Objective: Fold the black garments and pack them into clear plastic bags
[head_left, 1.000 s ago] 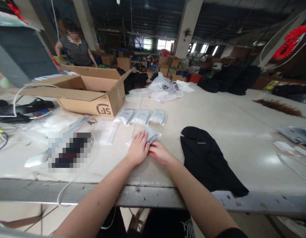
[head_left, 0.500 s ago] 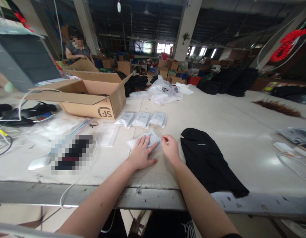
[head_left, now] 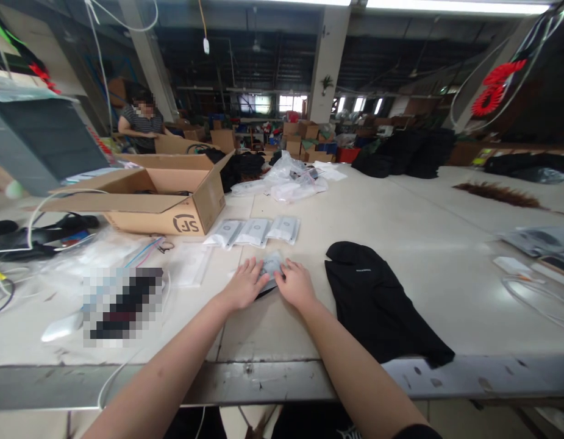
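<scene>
On table (head_left: pixel 400 207), hands pressing flat pouch (head_left: pixel 271 266)

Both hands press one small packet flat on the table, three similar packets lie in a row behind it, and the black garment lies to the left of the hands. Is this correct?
One detail is wrong: in the head view the black garment lies to the right of the hands, not the left. The left hand and right hand do press one packet, with three packets behind it.
</scene>
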{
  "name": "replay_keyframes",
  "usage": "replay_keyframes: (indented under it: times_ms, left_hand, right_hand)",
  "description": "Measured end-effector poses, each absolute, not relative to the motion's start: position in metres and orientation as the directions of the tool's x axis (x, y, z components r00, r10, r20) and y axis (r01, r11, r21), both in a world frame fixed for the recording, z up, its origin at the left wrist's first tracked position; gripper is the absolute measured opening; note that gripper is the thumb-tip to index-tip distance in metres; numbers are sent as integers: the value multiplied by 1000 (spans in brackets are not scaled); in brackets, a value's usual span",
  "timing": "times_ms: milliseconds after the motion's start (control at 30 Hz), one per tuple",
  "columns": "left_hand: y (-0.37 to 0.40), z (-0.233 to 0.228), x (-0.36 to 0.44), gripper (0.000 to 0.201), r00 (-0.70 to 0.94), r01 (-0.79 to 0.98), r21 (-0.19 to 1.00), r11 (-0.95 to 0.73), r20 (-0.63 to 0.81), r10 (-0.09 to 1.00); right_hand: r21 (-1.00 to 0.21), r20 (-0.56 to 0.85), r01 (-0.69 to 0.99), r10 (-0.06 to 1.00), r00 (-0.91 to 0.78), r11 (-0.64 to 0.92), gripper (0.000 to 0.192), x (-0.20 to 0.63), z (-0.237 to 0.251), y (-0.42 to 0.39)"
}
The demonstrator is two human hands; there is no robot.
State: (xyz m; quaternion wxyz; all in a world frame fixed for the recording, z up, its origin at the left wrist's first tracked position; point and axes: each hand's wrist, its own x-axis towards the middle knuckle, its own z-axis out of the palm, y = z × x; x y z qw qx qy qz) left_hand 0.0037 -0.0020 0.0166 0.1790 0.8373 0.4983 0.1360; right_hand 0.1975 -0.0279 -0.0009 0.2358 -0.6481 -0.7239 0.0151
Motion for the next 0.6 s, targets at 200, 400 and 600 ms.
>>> replay_keyframes:
  times_ms: [200, 400, 600]
  left_hand:
    - [9, 6, 15, 77, 415, 861, 269, -432, 118, 902]
    - [25, -1, 6, 72, 527, 772, 297, -562, 197, 827]
    - [17, 1, -8, 76, 635, 683, 276, -676, 234, 737]
  right_hand:
    - [-357, 321, 914, 944, -73, 192, 60, 196, 4, -36]
    - [-324, 170, 910, 962, -212, 258, 66, 200, 3, -39]
    - [-331, 165, 906, 962, -218, 262, 92, 203, 3, -35]
